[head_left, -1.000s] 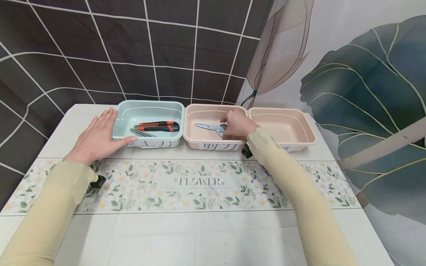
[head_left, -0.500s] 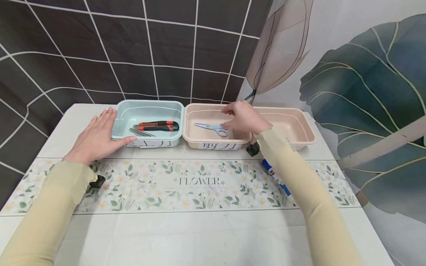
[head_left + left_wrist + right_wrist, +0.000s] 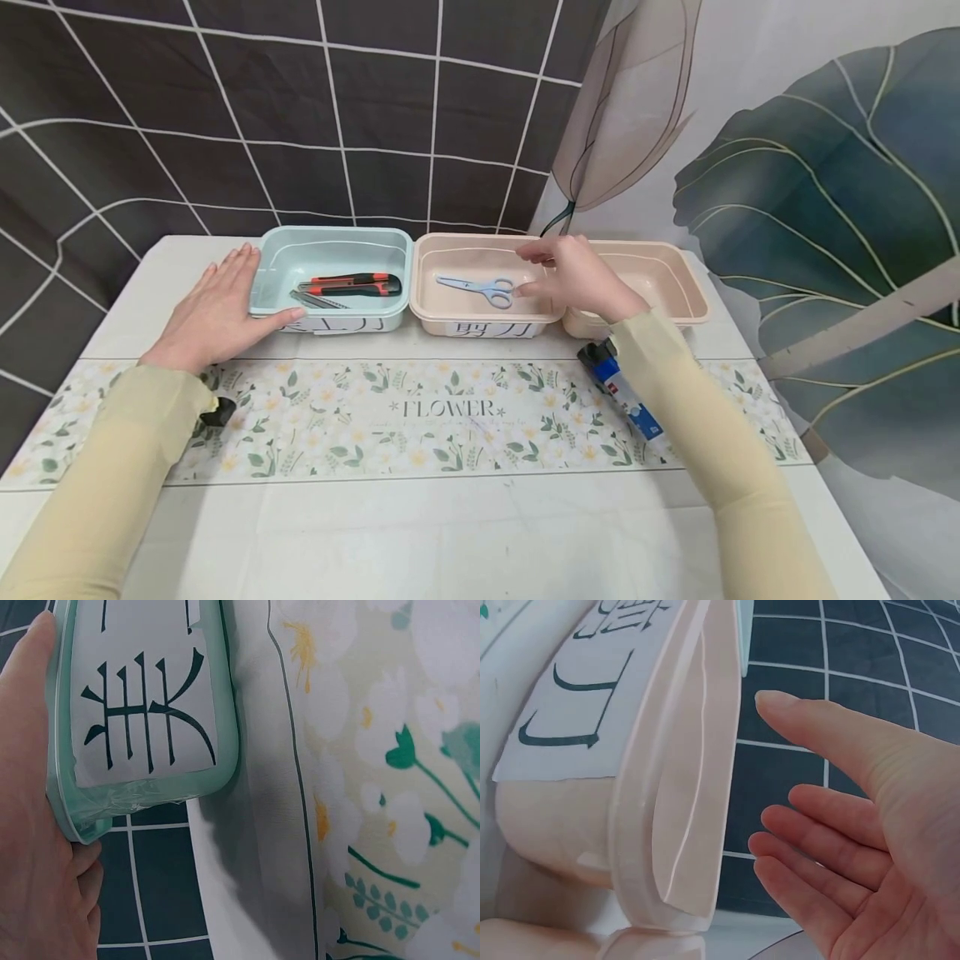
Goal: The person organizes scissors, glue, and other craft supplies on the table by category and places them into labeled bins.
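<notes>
My left hand [image 3: 217,312] rests against the left end of a light blue bin [image 3: 337,236], fingers straight along its side and thumb over the front rim. Inside the bin lie red-and-black utility knives [image 3: 352,285] and a slimmer grey cutter [image 3: 318,300]. Light blue scissors [image 3: 480,289] lie in the middle pink bin [image 3: 450,242]. My right hand [image 3: 573,275] hovers over that bin's right end, close to the scissors' handles in the head view. In the right wrist view, its fingers [image 3: 810,840] are loosely bent and hold nothing.
A second pink bin [image 3: 693,292] stands at the right, partly behind the right hand. Paper labels [image 3: 495,329] with characters are on the bins' fronts. A blue-and-white tube [image 3: 633,408] lies on the flowered strip, partly under the right sleeve. A dark gridded curtain [image 3: 285,100] hangs behind.
My right hand has lifted from the scissors' handles, opened and moved to the right. The blue-and-white tube has come into sight beside the sleeve. My left hand stays at the blue bin.
</notes>
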`<action>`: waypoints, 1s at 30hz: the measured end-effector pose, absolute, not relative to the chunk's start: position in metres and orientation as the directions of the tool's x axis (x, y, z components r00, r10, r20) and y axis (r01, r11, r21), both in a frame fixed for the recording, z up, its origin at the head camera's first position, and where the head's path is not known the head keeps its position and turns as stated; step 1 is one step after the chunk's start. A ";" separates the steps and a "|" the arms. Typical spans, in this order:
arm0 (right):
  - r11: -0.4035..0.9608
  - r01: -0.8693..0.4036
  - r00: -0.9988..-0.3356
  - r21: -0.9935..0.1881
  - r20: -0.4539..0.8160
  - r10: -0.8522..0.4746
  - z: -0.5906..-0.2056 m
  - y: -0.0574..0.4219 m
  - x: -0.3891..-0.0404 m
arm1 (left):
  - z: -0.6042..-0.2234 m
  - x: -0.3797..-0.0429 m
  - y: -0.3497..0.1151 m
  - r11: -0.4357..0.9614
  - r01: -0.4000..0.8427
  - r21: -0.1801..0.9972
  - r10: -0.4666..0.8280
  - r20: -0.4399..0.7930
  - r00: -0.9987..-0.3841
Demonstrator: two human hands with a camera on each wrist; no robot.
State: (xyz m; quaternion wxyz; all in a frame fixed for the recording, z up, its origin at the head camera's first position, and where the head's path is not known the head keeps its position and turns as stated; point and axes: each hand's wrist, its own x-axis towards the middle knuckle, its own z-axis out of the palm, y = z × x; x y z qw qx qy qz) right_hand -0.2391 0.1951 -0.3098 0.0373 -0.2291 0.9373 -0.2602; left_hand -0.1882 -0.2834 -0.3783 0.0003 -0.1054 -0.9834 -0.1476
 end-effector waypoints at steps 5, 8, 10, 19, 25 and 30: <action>0.747 -0.396 -0.896 -0.534 0.047 -0.442 -0.310 0.202 -0.228 | -0.379 -0.188 -0.284 0.935 0.205 0.290 0.205 0.030 -0.978; 0.743 -0.376 -0.905 -0.554 0.045 -0.424 -0.310 0.208 -0.221 | -0.380 -0.188 -0.284 0.935 0.204 0.290 0.204 0.032 -0.978; 0.744 -0.365 -0.911 -0.560 0.049 -0.410 -0.309 0.213 -0.215 | -0.380 -0.188 -0.284 0.934 0.206 0.291 0.205 0.036 -0.978; 0.761 -0.306 -0.943 -0.572 0.076 -0.323 -0.310 0.241 -0.191 | -0.379 -0.188 -0.283 0.933 0.213 0.289 0.210 0.042 -0.977; 0.751 -0.313 -0.945 -0.581 0.115 -0.305 -0.312 0.262 -0.176 | -0.380 -0.188 -0.284 0.933 0.213 0.289 0.211 0.040 -0.977; 0.763 -0.273 -0.959 -0.586 0.104 -0.263 -0.312 0.280 -0.162 | -0.381 -0.189 -0.284 0.933 0.215 0.289 0.212 0.043 -0.976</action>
